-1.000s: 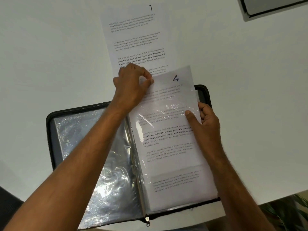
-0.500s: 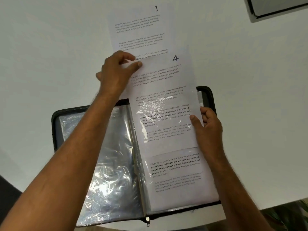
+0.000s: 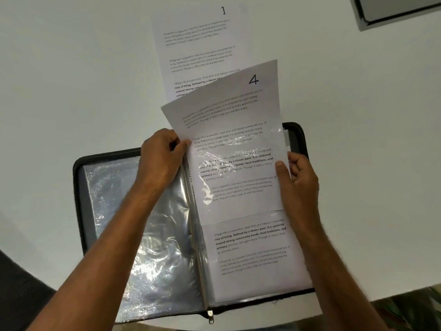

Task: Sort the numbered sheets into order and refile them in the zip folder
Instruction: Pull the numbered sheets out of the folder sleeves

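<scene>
Here the zip folder (image 3: 78, 187) is seen lying open on the white bench (image 3: 59, 80), with its spine running from the near edge toward the far side, slightly tilted to the left. Its cover is black, and a metal zip pull (image 3: 210, 317) hangs at the near end of the spine. The left half is filled with shiny clear sleeves (image 3: 143, 223) in which no paper is seen.

Three printed sheets are counted. The sheet marked 4 (image 3: 229, 130) is placed with its long axis along the spine and its number at the far right corner; its upper part stands out beyond the far edge of the folder, and its lower part is inside a clear sleeve on the right half. It is white, with short blocks of small text, some lines in bold. Below it a second sheet (image 3: 253, 249) of the same kind is lying in the right half; its number is hidden. The sheet marked 1 (image 3: 198, 44) is lying flat on the bench beyond the folder, in the same direction, and its near end is covered by the sheet marked 4.

The left hand (image 3: 160, 161) is pinching the left edge of the sheet marked 4 near the spine. The right hand (image 3: 298, 177) is holding the right edge of the sleeve, thumb on top and fingers curled behind.

At the far right corner, part of a dark-framed object (image 3: 393, 10) is seen.
</scene>
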### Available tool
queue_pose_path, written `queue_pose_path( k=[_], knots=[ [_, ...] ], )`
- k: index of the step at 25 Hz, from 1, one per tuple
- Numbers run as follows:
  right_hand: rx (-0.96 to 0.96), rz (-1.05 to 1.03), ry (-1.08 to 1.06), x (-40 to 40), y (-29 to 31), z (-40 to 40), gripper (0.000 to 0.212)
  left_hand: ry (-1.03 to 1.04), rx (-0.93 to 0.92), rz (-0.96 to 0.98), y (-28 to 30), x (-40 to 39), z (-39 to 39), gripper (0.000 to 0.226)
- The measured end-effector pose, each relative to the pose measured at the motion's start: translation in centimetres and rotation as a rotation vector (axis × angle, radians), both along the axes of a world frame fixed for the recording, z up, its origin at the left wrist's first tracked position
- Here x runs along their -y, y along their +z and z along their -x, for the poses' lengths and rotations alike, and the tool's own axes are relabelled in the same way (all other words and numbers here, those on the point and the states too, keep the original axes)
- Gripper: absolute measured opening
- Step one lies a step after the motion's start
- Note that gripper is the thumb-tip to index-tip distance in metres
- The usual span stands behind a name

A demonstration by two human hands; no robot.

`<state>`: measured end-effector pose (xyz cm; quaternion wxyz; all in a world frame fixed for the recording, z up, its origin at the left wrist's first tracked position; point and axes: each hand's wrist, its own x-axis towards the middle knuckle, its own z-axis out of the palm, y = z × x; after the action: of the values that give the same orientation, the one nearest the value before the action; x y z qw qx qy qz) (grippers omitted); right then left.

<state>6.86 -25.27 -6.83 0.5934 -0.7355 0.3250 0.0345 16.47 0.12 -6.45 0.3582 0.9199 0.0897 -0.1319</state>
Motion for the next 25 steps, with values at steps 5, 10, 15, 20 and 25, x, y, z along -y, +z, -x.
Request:
queue_pose_path(
  k=[5,10,15,20,25],
  knots=[
    [-0.012,-0.009,0.001,0.0,0.0,0.2,0.021,0.159,0.02,0.186,0.8,0.6,-2.6,0.011],
    [0.002,-0.042,-0.011,0.0,0.5,0.3,0.015,0.309,0.061,0.369,0.3,0.7,-7.5,0.015],
    [0.012,-0.074,-0.002,0.1,0.8,0.0,0.014,0.364,0.094,0.404,0.1,1.1,-11.9,0.013],
    [0.001,-0.091,0.004,0.2,0.7,-0.1,0.016,0.39,0.1,0.378,-1.2,0.9,-14.4,0.009],
    [-0.016,-0.081,0.011,0.3,0.4,-0.1,0.017,0.367,0.153,0.385,-1.9,0.7,-13.7,0.043]
  ],
)
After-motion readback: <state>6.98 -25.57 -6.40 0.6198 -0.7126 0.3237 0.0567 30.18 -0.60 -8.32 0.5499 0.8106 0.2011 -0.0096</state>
